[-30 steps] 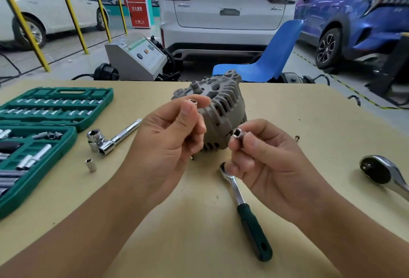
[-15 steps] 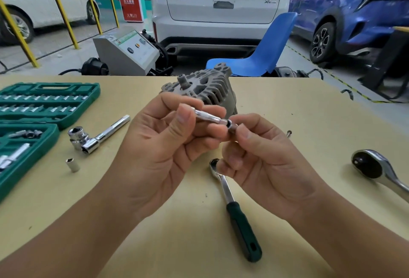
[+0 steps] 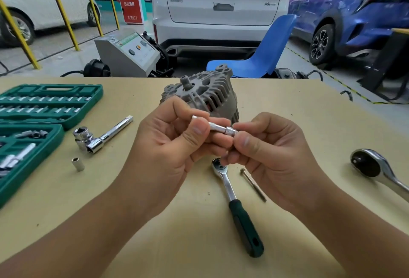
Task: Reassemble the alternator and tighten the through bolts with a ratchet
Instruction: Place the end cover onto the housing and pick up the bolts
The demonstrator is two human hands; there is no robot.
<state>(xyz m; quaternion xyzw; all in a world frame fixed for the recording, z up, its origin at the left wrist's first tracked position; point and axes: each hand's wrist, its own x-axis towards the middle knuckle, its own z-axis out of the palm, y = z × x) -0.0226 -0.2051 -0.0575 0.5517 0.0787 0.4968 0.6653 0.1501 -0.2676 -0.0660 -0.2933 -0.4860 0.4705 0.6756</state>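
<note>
Centre frame, left hand (image 3: 168, 145) grips one chrome extension bar (image 3: 218, 127); right hand (image 3: 272, 151) pinches one small chrome socket (image 3: 232, 132) onto it; behind, one grey finned alternator (image 3: 205, 96); below, one green-handled ratchet (image 3: 236, 207); one loose through bolt (image 3: 253, 184).

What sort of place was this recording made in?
Most likely a car repair workshop or training garage. Parked cars, such as the white SUV, stand just behind the workbench, a green socket set case lies open on it, and an alternator sits there among ratchets.
</note>
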